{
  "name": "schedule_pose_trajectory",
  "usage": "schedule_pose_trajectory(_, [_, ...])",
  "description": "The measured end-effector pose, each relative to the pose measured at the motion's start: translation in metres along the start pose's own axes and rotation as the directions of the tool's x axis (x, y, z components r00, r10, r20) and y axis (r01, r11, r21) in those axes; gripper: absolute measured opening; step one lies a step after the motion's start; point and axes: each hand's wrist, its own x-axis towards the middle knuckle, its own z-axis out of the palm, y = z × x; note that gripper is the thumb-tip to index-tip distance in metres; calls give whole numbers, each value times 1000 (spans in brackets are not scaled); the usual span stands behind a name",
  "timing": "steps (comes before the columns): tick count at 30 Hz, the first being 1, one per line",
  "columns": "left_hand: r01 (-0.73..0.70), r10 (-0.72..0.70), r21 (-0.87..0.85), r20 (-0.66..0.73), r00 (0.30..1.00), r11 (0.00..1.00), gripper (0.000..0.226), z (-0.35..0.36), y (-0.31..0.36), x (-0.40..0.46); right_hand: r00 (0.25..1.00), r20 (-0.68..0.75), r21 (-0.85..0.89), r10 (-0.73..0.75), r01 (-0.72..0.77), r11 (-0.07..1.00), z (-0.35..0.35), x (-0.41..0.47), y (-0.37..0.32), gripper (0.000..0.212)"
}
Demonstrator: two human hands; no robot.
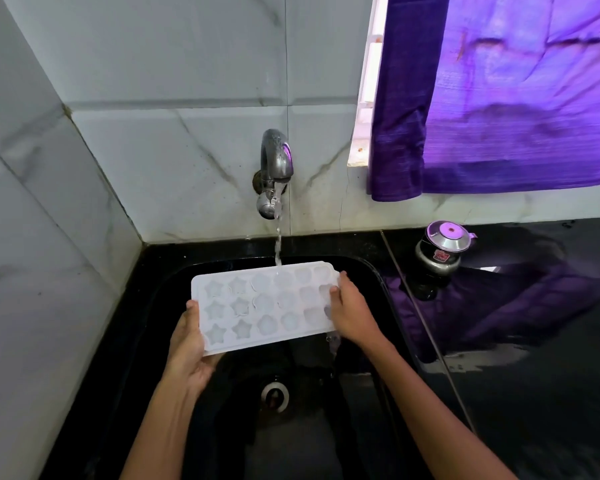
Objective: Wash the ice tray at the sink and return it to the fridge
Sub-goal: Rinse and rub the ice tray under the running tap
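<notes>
A white ice tray (267,304), its three rows of star-shaped and rounded moulds facing up, is held above a black sink (368,271) under one tap (275,168) running water. The left hand (187,344) grips its near-left corner, fingers hidden beneath; the right hand (352,311) curls over the right end. One steel pot (442,249) stands on the counter.
</notes>
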Motion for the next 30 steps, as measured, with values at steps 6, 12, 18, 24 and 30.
schedule_pose_trajectory(6, [-213,237,362,-23,971,908,31,4,-2,-4,995,-52,267,82,-65,962,-15,11,26,39])
schedule_pose_trajectory(12, [-230,278,506,-20,960,832,35,-26,-35,-53,998,-50,320,45,-27,947,-10,-53,52,37])
schedule_pose_trajectory(18, [71,-31,272,-147,989,960,68,-22,-52,-46,996,-79,329,45,-17,944,0,-65,66,29])
schedule_pose_trajectory(24, [268,-260,128,-74,963,955,92,-44,-80,-63,996,-83,346,26,5,938,16,-91,94,37])
schedule_pose_trajectory(30, [346,-342,38,-73,937,938,107,-52,-88,-72,999,-42,371,-25,39,928,22,-100,115,43])
